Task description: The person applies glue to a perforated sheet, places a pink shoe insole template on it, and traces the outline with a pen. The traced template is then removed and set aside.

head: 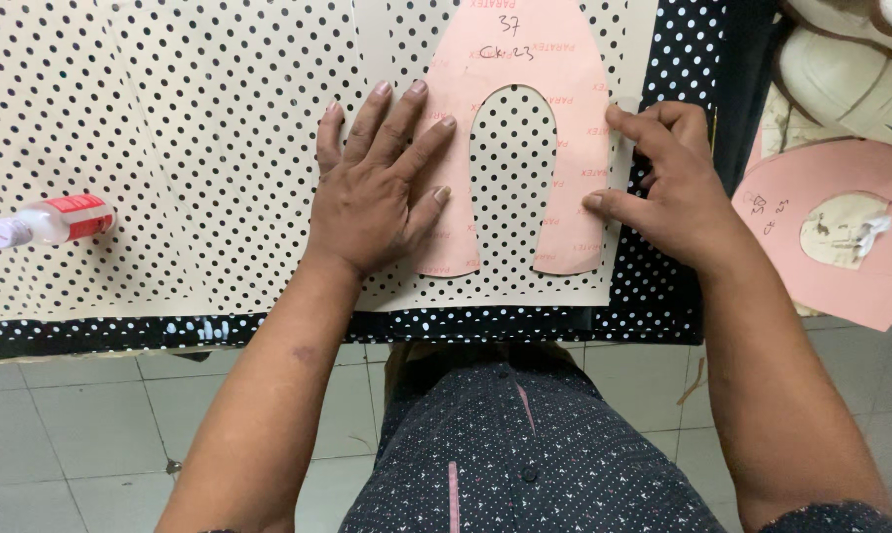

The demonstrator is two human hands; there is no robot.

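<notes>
The left hand point(382, 188) lay flat, fingers point(406, 123) spread wide, pressing down on the left leg of the pink template point(544, 69), a horseshoe-shaped card with a rounded slot cut up its middle. The right hand point(668, 183) sat at the template's right leg, fingers bent and narrow, fingertips pinning that outer edge; nothing was gripped in either hand. The template rested on a cream dotted sheet point(219, 118), dark spots showing through the slot, toward the right half of the desk and close to its near edge. Beneath it all ran a black cloth with white dots point(683, 59), showing along the near edge and past the sheet's right side. Over by the left edge a small clear bottle point(51, 219) with a red label lay on its side, well apart from both hands. At the right edge sat a second pink card point(831, 271) with a round hole, and behind it, in the far right corner, some pale shoe soles point(846, 69). Below the desk's near edge: grey floor tiles point(80, 424) and the person's dark patterned shirt point(525, 454).
</notes>
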